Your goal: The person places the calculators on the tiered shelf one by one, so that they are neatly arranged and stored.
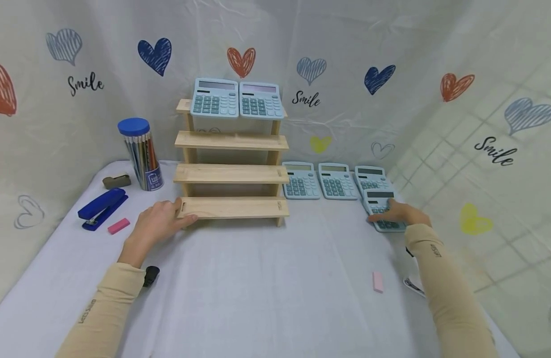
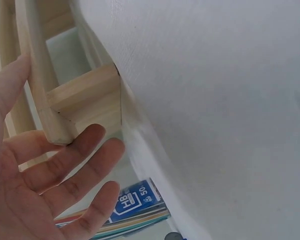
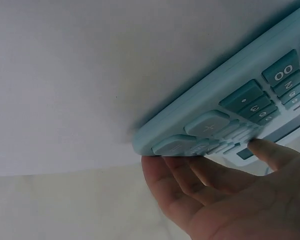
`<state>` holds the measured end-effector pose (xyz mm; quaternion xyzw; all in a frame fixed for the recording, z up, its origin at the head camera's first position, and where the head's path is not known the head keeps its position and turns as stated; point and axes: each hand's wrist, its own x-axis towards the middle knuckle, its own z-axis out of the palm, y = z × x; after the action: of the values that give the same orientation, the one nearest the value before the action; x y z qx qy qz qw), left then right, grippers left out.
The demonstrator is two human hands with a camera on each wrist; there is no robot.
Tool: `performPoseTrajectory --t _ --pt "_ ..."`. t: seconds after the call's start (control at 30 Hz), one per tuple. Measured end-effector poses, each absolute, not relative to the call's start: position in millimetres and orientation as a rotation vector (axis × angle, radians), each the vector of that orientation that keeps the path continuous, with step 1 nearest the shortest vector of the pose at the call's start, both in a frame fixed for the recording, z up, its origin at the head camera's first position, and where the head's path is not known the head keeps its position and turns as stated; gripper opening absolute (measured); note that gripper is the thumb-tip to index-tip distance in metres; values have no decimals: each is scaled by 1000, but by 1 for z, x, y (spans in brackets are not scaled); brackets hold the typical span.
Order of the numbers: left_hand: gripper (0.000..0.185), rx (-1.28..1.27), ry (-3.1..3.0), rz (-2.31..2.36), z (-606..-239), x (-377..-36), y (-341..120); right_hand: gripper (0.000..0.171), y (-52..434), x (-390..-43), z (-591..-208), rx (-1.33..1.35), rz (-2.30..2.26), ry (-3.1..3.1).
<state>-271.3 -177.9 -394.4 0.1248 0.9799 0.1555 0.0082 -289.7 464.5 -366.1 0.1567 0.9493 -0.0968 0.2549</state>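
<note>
A wooden tiered shelf [image 1: 230, 208] stands at the back of the table, with a pair of light blue calculators [image 1: 215, 98] leaning on its top tier. My left hand [image 1: 155, 223] holds the left end of its lowest plank. In the left wrist view, the thumb lies on the plank [image 2: 40, 95] and the other fingers reach past its end. Far to the right, my right hand [image 1: 398, 214] grips a light blue calculator [image 1: 377, 196], thumb over the keys and fingers along its outer edge. This calculator overlaps the front of another calculator [image 1: 369, 178].
Two more calculators [image 1: 337, 181] lie beside the shelf. On the left are a blue-lidded pencil tub [image 1: 143, 156], a blue stapler [image 1: 103, 208], a dark olive object [image 1: 116, 181] and a pink eraser [image 1: 118, 226]. A pale pink eraser [image 1: 377, 282] lies near the right forearm.
</note>
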Motion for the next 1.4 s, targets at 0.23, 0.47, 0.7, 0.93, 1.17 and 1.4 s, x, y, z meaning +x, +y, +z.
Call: performPoseTrajectory --t 0.23,0.47,0.7,0.93,1.17,1.4 --pt "81 387 3054 523 -393 -271 -179 127 460 -287 -364 394 -242 2615" --pt "82 384 3051 517 -393 -271 -179 123 447 -293 -356 235 -253 2746" --pt "82 382 3056 504 -392 -270 -178 117 412 -303 -340 84 -264 2841" --pt "82 390 3058 495 -393 -270 -178 111 368 -313 -325 -35 -264 2911" --pt "82 388 3066 481 -393 -269 -179 106 316 -332 -308 -113 -358 2970" --pt "83 386 3055 479 -394 -272 -177 101 265 -347 -290 -243 -388 3074"
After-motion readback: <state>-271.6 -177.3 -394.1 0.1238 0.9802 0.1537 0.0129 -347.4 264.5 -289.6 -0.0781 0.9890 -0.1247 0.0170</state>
